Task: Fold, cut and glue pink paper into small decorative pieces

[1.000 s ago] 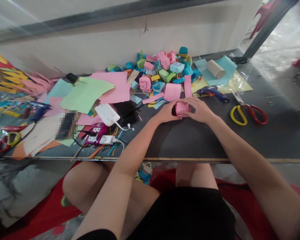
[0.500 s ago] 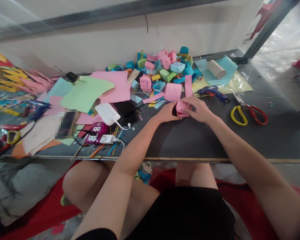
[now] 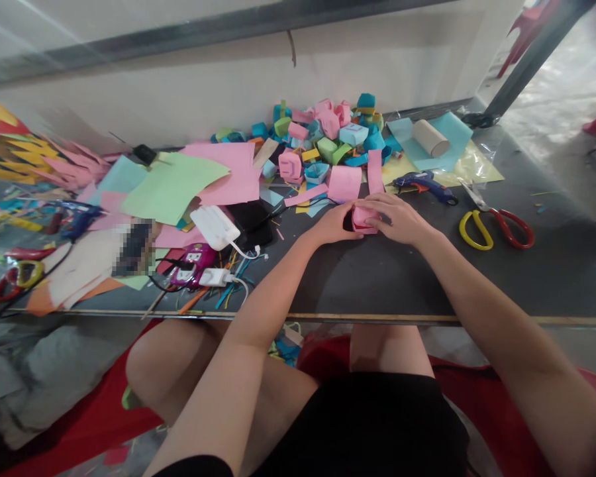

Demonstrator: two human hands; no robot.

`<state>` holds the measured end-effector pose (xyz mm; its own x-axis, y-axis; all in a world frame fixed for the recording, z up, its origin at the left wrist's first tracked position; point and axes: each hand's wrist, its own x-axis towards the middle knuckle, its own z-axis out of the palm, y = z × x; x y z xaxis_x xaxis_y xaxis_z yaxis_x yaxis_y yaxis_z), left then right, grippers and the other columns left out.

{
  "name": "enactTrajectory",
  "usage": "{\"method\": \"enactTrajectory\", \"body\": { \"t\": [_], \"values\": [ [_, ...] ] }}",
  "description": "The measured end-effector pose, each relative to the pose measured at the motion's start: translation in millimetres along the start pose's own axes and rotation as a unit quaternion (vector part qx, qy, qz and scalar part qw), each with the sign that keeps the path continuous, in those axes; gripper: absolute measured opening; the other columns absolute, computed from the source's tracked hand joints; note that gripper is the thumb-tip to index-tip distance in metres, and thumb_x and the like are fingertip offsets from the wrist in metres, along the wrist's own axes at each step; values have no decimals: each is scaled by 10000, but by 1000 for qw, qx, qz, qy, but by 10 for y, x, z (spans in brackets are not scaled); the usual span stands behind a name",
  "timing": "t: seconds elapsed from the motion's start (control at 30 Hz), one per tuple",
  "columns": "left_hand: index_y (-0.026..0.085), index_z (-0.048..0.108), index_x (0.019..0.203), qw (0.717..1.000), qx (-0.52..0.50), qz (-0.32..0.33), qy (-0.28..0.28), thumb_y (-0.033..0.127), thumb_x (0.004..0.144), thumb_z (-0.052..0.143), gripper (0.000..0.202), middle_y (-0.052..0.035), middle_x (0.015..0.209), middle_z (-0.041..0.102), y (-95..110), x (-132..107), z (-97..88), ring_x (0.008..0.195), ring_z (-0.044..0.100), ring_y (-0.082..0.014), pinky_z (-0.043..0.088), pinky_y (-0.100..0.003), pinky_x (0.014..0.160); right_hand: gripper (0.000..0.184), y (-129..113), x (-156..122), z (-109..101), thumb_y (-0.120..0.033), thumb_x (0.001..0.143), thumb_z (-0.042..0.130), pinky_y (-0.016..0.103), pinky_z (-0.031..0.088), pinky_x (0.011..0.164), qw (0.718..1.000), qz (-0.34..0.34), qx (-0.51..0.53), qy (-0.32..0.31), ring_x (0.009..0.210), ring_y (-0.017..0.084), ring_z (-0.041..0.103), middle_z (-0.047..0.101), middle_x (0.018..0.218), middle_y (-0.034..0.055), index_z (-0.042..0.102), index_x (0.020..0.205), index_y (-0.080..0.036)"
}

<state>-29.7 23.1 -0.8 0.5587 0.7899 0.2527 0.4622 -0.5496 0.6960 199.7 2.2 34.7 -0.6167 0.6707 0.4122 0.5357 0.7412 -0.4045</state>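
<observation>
Between my two hands is a small folded pink paper piece (image 3: 365,220), held just above the dark table (image 3: 367,285). My left hand (image 3: 336,225) closes on its left side with thumb and fingers. From the right, my right hand (image 3: 396,217) grips it, fingers curled over the top and thumb at the front. Part of the piece is hidden by the fingers. Just behind the hands lie a pink paper rectangle (image 3: 345,183) and a pink paper strip (image 3: 375,171).
A heap of folded paper pieces (image 3: 328,132) is piled against the wall. To the right are a blue glue gun (image 3: 427,185), scissors (image 3: 496,225) and a cardboard tube (image 3: 430,138). Coloured sheets (image 3: 173,185), a white power bank (image 3: 214,226) and a purple power strip (image 3: 193,264) lie left.
My right hand has shifted slightly over the pink paper piece, covering more of its top. My left hand stays in nearly the same place.
</observation>
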Motion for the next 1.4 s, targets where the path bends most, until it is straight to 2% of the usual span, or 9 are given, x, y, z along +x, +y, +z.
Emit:
{"method": "enactTrajectory", "body": {
  "t": [0.17, 0.3, 0.4, 0.5, 0.67, 0.83, 0.97, 1.27, 1.4],
  "values": [
    [132, 489, 1473, 1000, 17, -15, -21, 438, 706, 845, 900, -198, 1492, 583, -3, -1, -11, 1368, 579, -355, 450, -543, 1158, 403, 14, 2, 14, -365, 1004, 519, 554, 484, 1098, 1000, -10, -14, -13, 1258, 321, 626, 665, 1384, 115, 702, 1353, -283],
    [136, 437, 1520, 999, 22, -17, -37, 430, 720, 831, 939, -190, 1538, 547, 21, -5, -29, 1401, 553, -348, 430, -535, 1186, 409, 50, 7, 97, -354, 1006, 508, 534, 462, 1140, 999, -21, -14, -40, 1337, 314, 597, 644, 1453, 101, 706, 1351, -256],
    [162, 422, 1540, 999, 8, -17, -36, 404, 710, 840, 960, -184, 1573, 512, 37, -9, -40, 1434, 523, -349, 419, -523, 1202, 486, 101, 2, 151, -304, 1017, 449, 530, 421, 1193, 998, 1, -21, -65, 1426, 306, 538, 588, 1533, 104, 619, 1463, -215],
    [197, 407, 1557, 999, -2, -17, -35, 392, 702, 850, 983, -173, 1610, 470, 37, -11, -45, 1463, 492, -355, 419, -516, 1206, 557, 154, -15, 168, -320, 1035, 388, 545, 387, 1223, 995, 36, -40, -90, 1499, 303, 458, 495, 1607, 99, 493, 1568, -197],
    [199, 396, 1570, 999, -6, -11, -34, 383, 702, 848, 996, -175, 1611, 468, 24, -14, -41, 1466, 488, -358, 426, -528, 1201, 553, 135, -33, 134, -378, 1053, 356, 538, 407, 1209, 990, 52, -62, -115, 1530, 292, 410, 455, 1635, 48, 474, 1581, -263],
    [197, 416, 1557, 999, 3, -17, -27, 403, 697, 853, 986, -167, 1594, 493, 26, -13, -29, 1466, 492, -352, 387, -537, 1231, 636, 2, -31, 100, -472, 989, 538, 574, 435, 1165, 992, 59, -75, -77, 1412, 357, 549, 559, 1552, 133, 500, 1562, -198],
    [180, 412, 1551, 999, 16, -21, -25, 406, 706, 847, 977, -171, 1596, 489, 30, -6, -25, 1474, 485, -344, 377, -539, 1238, 636, -1, -27, 115, -475, 951, 613, 580, 450, 1137, 995, 61, -73, -34, 1356, 363, 592, 615, 1498, 133, 545, 1528, -216],
    [166, 456, 1522, 999, 24, -18, -20, 399, 691, 861, 953, -173, 1576, 514, 33, -9, -13, 1443, 521, -335, 396, -508, 1223, 420, 71, -14, 182, -301, 949, 589, 549, 512, 1082, 999, 31, -7, 6, 1261, 322, 657, 716, 1362, 94, 706, 1349, -246],
    [168, 491, 1491, 999, 36, -13, -18, 405, 703, 854, 900, -162, 1546, 551, 21, -6, 2, 1415, 549, -325, 410, -505, 1213, 390, 41, -6, 181, -299, 963, 577, 564, 511, 1083, 1000, 23, 12, 12, 1259, 321, 657, 726, 1345, 91, 723, 1321, -245]
  ]
}}
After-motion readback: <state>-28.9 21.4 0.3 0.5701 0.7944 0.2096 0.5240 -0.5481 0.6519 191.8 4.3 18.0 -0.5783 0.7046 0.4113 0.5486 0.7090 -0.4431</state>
